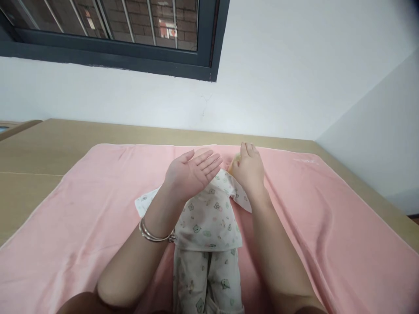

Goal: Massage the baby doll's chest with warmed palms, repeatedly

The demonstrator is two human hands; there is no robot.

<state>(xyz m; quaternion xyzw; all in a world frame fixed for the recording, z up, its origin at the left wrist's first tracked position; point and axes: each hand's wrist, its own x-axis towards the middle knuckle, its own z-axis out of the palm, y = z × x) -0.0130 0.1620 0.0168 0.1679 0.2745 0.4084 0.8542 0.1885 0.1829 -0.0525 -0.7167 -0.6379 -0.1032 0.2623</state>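
My left hand is raised palm up with its fingers stretched out, and nothing lies on it. Beneath it is a small white long-sleeved top printed with little animals, with matching trousers below. Behind my left fingers, a rounded pinkish shape at the collar is mostly hidden; I cannot tell whether it is a doll's head. My right hand is beyond the top's right sleeve, its back toward me. Its thumb and fingers are around a small yellowish object, mostly covered by the hand.
The clothes lie on a pink cloth with some creases, spread over a light wooden surface. A white wall rises at the far edge. Above is a dark-framed window with bars. A silver bracelet circles my left wrist.
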